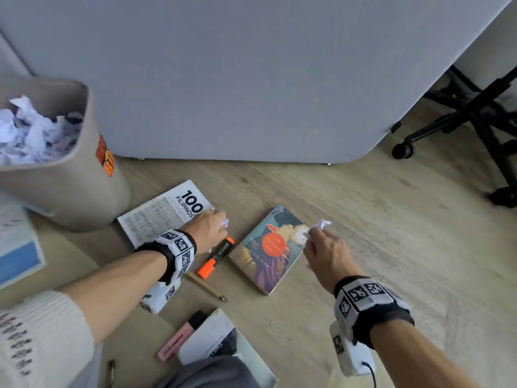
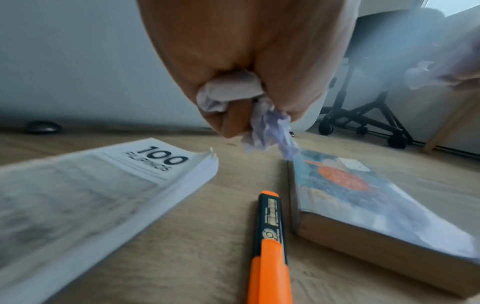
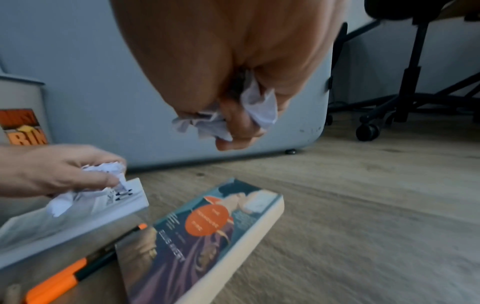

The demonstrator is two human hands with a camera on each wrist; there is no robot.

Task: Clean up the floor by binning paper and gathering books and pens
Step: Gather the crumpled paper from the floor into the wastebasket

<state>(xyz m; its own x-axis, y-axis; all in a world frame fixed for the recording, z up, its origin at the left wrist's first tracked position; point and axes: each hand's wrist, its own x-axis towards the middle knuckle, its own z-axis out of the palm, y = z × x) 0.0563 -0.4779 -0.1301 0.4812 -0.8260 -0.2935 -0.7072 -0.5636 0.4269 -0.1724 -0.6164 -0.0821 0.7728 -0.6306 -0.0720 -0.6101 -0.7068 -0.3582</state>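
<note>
My left hand point(image 1: 208, 229) grips a crumpled paper ball point(image 2: 267, 127), held just above the floor between the white "100 Filipinos" book point(image 1: 165, 212) and the colourful paperback point(image 1: 270, 249). My right hand point(image 1: 326, 249) grips a second crumpled paper point(image 1: 321, 224) over the paperback's far corner; the wad point(image 3: 257, 107) shows between its curled fingers. An orange highlighter point(image 1: 216, 256) lies between the two books. A brown pen point(image 1: 207, 285) and a pink highlighter point(image 1: 179, 336) lie nearer me. The beige bin point(image 1: 70, 180) at the left holds several crumpled papers.
A grey rounded panel point(image 1: 251, 79) stands behind the books. A black office chair base point(image 1: 475, 121) with castors is at the right. A white book point(image 1: 218, 337) lies near my knee, and a blue-and-white sheet point(image 1: 16, 247) lies at the left edge.
</note>
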